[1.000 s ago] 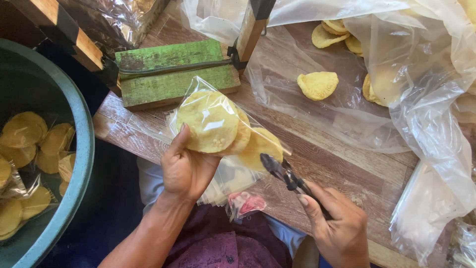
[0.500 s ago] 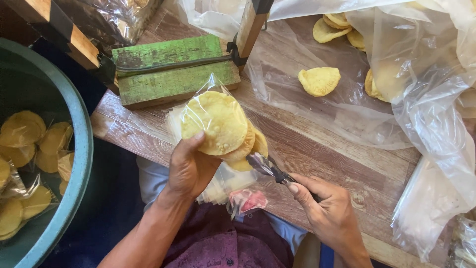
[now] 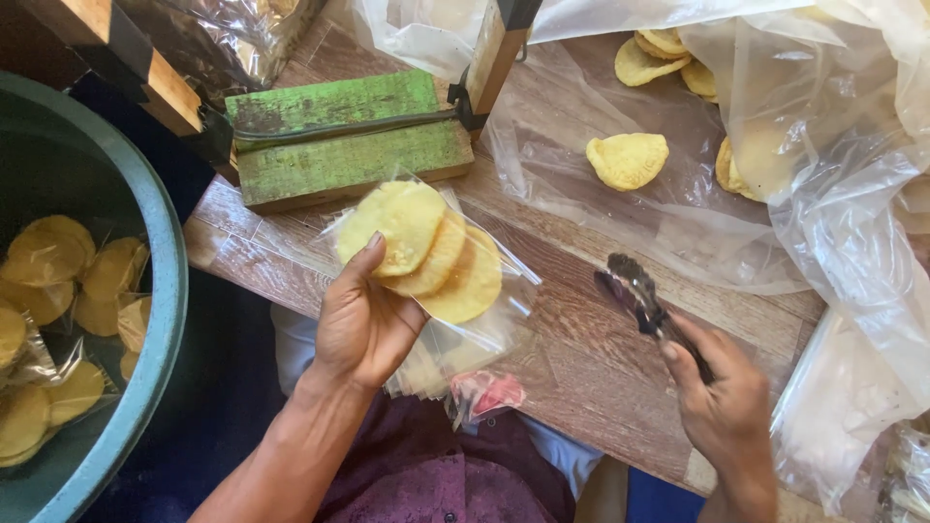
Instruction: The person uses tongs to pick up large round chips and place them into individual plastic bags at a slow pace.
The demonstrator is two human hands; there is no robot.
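Note:
My left hand (image 3: 363, 324) holds a small clear plastic bag (image 3: 431, 257) with three round yellow crackers fanned out inside it, just above the wooden table (image 3: 581, 358). My right hand (image 3: 722, 402) grips dark metal tongs (image 3: 635, 291), whose tips point up and left, apart from the bag. Under the bag lies a stack of empty clear bags (image 3: 436, 363).
A green wooden block device (image 3: 344, 140) stands behind the bag. Loose yellow crackers (image 3: 628, 160) lie on a big plastic sheet (image 3: 823, 194) at the back right. A teal tub (image 3: 145, 291) on the left holds bagged crackers. A red-and-clear wrapper (image 3: 489, 395) lies at the table edge.
My right hand has pulled the tongs out to the right, away from the bag. The left hand has lowered and tilted the bag, so three crackers show fanned out.

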